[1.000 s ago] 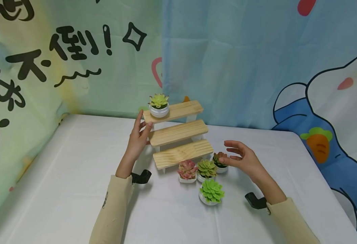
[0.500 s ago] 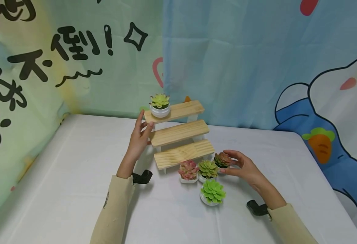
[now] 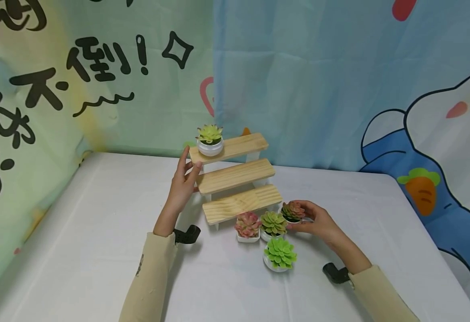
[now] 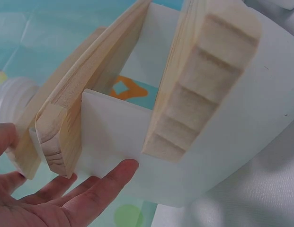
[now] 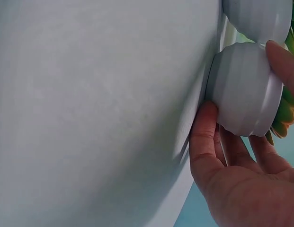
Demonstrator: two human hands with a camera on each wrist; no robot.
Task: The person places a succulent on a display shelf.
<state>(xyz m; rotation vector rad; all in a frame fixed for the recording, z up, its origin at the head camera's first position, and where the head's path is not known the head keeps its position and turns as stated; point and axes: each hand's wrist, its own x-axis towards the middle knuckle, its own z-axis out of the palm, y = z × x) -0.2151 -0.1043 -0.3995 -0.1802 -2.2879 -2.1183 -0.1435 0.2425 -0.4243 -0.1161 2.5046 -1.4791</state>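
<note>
right hand [image 3: 319, 222] now closed in, fingers curled round ribbed white pot of reddish succulent [image 3: 292, 211], on table right of 3-tier pale wood stand [image 3: 235, 178], left hand [image 3: 182, 184] flat, fingers straight against stand's left end

I read this as a staged demo/recording setup, not a lived-in room: white-clothed table [image 3: 78, 250] w/ cartoon fabric backdrops [image 3: 319, 76] hung at 12 & 9 o'clock, small wooden step shelf [image 3: 235, 176] at 12, little potted fake succulents [image 3: 279, 254] as props.
</note>
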